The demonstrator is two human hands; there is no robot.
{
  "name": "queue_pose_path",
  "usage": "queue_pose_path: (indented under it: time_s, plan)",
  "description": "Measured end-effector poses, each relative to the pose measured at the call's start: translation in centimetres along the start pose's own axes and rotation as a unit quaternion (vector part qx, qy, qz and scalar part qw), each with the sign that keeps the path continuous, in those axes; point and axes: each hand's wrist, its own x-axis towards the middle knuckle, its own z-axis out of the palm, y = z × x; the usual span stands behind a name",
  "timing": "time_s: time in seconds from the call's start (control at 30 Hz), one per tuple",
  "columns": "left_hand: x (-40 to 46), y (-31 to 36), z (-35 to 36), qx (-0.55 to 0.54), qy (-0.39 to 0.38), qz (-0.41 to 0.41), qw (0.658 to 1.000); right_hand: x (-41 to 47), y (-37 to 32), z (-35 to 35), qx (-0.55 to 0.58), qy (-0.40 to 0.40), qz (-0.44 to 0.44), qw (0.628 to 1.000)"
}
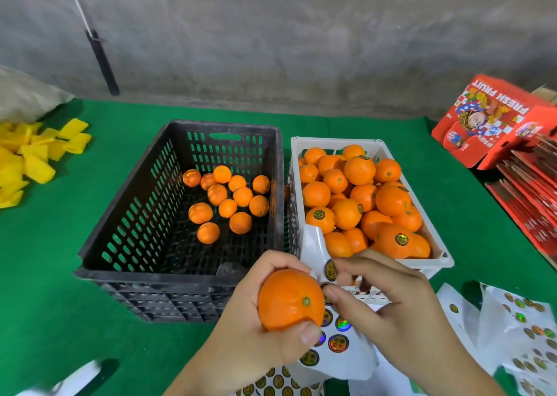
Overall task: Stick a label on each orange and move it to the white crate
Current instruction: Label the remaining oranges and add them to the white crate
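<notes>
My left hand grips an orange in front of the two crates, together with a white label sheet that curls up behind the fruit. My right hand pinches a round label on that sheet with thumb and forefinger. The black crate holds several loose oranges on its floor. The white crate, to its right, is heaped with oranges, some showing round labels.
More label sheets lie on the green table cover at the lower right and bottom edge. Yellow foam pieces are piled at the left. Red fruit boxes and flat red cartons are stacked at the right.
</notes>
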Motion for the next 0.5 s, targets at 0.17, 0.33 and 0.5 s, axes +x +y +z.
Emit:
queue_pose_path:
  time_s: [0.17, 0.33, 0.5]
  plan:
    - [-0.5, 0.1, 0.1, 0.062, -0.005, 0.028, 0.998, 0.3, 0.2, -0.4, -0.041, -0.053, -0.025, 0.997]
    - [-0.7, 0.3, -0.2, 0.072, -0.018, 0.028, 0.997, 0.3, 0.3, -0.4, 0.103, 0.004, 0.064, 0.993]
    - [-0.3, 0.2, -0.2, 0.108, -0.026, 0.011, 0.994, 0.1, -1.5, -0.3, 0.014, 0.155, 0.008, 0.988]
